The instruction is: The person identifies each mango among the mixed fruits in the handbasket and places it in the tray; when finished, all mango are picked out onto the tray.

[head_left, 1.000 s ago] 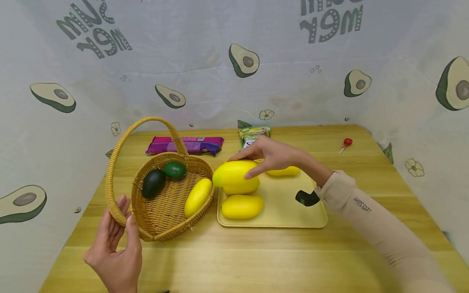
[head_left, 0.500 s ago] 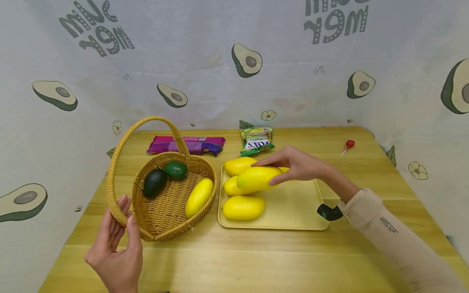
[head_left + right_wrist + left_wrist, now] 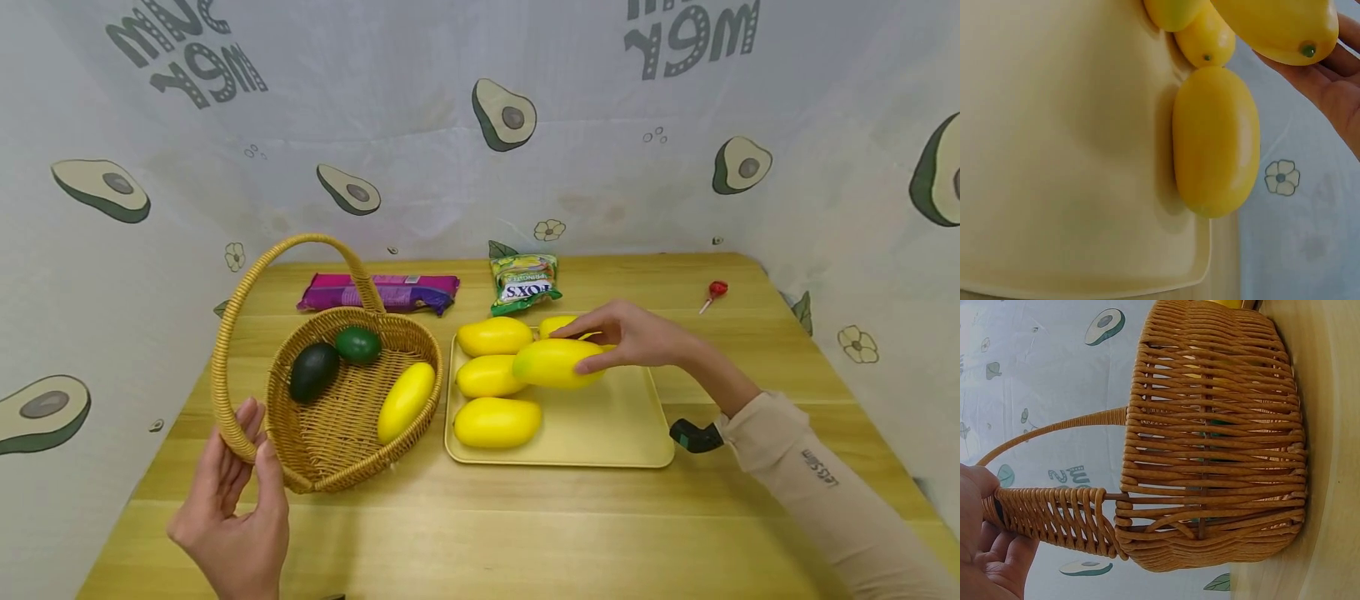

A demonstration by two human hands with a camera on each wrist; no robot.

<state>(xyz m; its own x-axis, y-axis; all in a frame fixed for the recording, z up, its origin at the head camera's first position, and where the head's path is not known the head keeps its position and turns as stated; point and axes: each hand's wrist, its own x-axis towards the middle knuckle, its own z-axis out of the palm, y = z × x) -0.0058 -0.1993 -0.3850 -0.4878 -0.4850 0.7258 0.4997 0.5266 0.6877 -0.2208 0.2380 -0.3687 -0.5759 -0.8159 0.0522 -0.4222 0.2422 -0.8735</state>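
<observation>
My left hand holds the handle of a wicker basket between thumb and fingers; the left wrist view shows the same grip. Inside the basket lie two dark green avocados and a yellow mango. Over a pale yellow tray, my right hand grips another mango, its thumb on the near side. Several mangoes lie on the tray, three in a column at its left and at least one at the back, partly hidden by the right hand.
Behind the basket lies a purple-pink packet. A green Fox's candy bag is behind the tray, and a red lollipop lies at the back right. A printed cloth hangs round the wooden table.
My right hand has carried its mango rightward, from the tray's left side near the basket to over its middle. The left hand and the basket have stayed in place.
</observation>
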